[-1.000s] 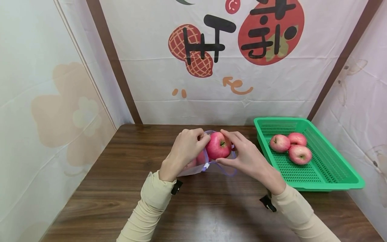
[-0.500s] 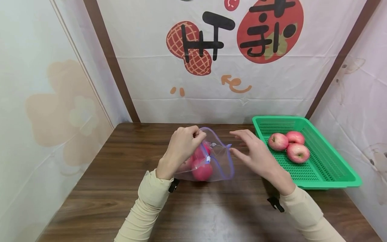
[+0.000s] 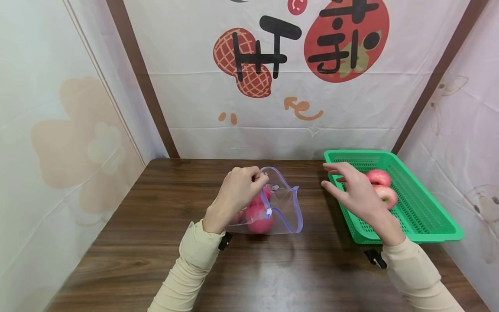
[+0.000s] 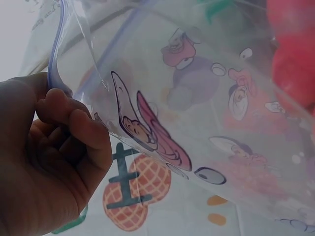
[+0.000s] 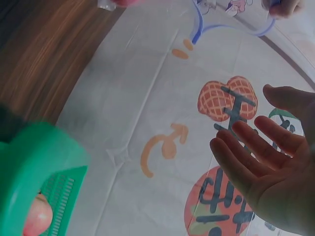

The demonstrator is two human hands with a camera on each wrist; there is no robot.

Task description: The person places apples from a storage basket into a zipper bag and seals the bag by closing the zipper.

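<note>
My left hand (image 3: 239,188) pinches the upper edge of a clear zip bag (image 3: 286,210) with a purple rim and a white slider. In the left wrist view, cartoon prints show on the bag's film (image 4: 197,93). Several red apples (image 3: 260,220) lie inside it, partly covered by the hand, and its mouth gapes toward the right. My right hand (image 3: 356,190) hovers at the near left side of a green basket (image 3: 425,236), fingers spread and holding nothing. Pink apples (image 3: 379,177) sit in the basket, one of them mostly hidden behind that hand.
The bag and basket both rest on a dark brown wooden table (image 3: 156,242). A white printed cloth (image 3: 187,104) hangs along the table's back, and pale cloth walls stand at the left and right.
My right hand has let go of an apple, which now lies in the bag, and has moved right to the basket. My left hand keeps its pinch on the bag's edge.
</note>
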